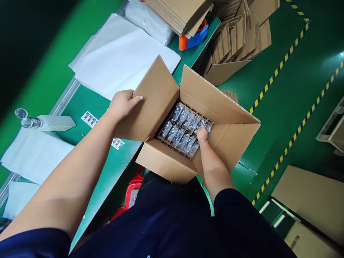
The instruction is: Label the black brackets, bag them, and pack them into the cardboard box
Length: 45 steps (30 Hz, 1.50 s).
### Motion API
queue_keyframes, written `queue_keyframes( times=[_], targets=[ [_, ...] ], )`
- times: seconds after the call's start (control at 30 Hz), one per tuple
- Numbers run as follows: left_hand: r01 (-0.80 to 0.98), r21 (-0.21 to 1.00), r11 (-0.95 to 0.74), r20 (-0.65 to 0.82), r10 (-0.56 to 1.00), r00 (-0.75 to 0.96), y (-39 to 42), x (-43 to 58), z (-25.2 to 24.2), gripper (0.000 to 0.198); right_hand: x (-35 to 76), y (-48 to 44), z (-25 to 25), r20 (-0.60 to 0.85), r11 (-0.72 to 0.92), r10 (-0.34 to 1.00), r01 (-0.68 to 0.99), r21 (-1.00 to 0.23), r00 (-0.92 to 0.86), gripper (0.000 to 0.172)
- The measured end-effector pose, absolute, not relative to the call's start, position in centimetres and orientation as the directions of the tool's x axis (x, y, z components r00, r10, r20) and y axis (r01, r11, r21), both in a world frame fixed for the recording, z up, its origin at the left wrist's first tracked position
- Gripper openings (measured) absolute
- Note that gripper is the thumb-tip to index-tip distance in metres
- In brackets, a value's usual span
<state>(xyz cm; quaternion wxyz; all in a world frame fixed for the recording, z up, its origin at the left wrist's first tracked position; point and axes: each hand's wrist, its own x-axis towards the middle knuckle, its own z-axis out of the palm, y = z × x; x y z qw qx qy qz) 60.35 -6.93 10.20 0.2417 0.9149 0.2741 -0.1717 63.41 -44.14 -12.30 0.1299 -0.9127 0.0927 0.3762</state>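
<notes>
Head view: left hand (123, 104) pinches the ten-o'clock carton flap (154, 98), likely stiff; right hand (202, 134), grip unclear, meets slippery-looking bagged parts (178, 136) at three o'clock inside, probably best pinched mid-body.

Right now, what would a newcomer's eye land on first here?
First, the open brown cardboard box at centre, its divided grid filled with clear plastic-wrapped items, the right hand among them. The left hand holds a brown cardboard flap on the box's left. Then yellow-and-black striped tape on the green floor, towards the right.
</notes>
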Motion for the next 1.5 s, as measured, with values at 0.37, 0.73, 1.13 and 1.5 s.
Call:
queue_keyframes(
  times=[0.37,0.73,1.13,1.5],
  targets=[
    [0.537,0.341,-0.771,-0.435,0.377,0.818,-6.6,60.4,9.8,0.03,65.6,-39.2,-11.4,-0.71,-0.967,0.07,-0.126,-0.22,0.701,0.037],
    [0.482,0.375,-0.792,-0.425,0.315,0.849,-6.4,60.6,9.5,0.033,66.4,-34.1,-11.5,-0.689,-0.959,0.174,-0.039,-0.282,0.704,0.035],
    [0.462,0.373,-0.805,-0.422,0.296,0.857,-6.6,60.5,9.5,0.037,65.0,-31.0,-10.5,-0.747,-0.905,0.352,0.0,-0.426,0.564,0.032],
    [0.498,0.364,-0.787,-0.43,0.333,0.84,-9.9,60.1,10.6,0.038,47.7,-35.5,-2.8,-0.722,-0.787,0.617,0.239,-0.569,0.313,0.045]
  ],
)
